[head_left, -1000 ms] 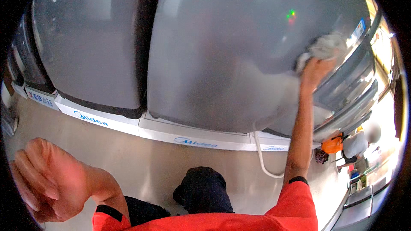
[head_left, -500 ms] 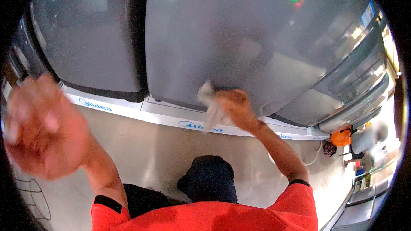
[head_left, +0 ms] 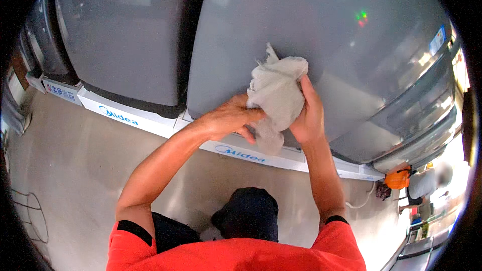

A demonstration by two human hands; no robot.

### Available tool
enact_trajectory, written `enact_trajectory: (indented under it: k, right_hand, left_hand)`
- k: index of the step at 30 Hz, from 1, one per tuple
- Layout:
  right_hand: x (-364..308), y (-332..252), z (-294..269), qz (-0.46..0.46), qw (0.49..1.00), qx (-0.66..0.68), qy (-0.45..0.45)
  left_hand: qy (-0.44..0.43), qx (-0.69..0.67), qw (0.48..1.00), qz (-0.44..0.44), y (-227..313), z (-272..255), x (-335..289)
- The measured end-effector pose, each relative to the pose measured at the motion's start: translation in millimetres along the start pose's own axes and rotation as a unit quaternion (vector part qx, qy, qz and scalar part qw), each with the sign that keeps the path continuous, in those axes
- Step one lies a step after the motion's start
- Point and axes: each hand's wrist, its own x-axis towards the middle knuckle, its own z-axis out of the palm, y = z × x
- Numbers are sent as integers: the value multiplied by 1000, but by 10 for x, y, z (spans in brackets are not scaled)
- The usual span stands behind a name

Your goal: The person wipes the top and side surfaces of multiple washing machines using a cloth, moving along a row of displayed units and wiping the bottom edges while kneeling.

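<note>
A crumpled off-white cloth (head_left: 279, 89) is bunched up in front of a tall grey appliance front (head_left: 251, 15), with a loose end hanging down. My right hand (head_left: 310, 118) grips the cloth from its right side, thumb along the edge and the other fingers hidden behind it. From the left, my left hand (head_left: 228, 119) holds the lower left part of the cloth, its thumb over the fabric and its fingertips partly covered. Both hands are close to the lower part of the appliance.
Another grey appliance (head_left: 120, 35) stands to the left across a dark gap. A white plinth (head_left: 165, 129) with blue print runs beneath the row. At the right are an orange bag (head_left: 397, 179) and another person (head_left: 422, 185). A wire stand (head_left: 31, 216) sits on the floor at left.
My left hand has come from the far left to the cloth and now holds it with my right. The cloth has risen slightly and moved right, showing more bunched up.
</note>
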Motion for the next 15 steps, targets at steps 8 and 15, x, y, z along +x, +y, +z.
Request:
enact_trajectory:
  k: [8,15]
  right_hand:
    - [6,-280,200,179,982,63,6]
    - [784,-1273,-751,-392,740,-435,330]
  left_hand:
    - [23,209,977,43,166,78,-107]
    - [157,127,967,158,344,-157,-176]
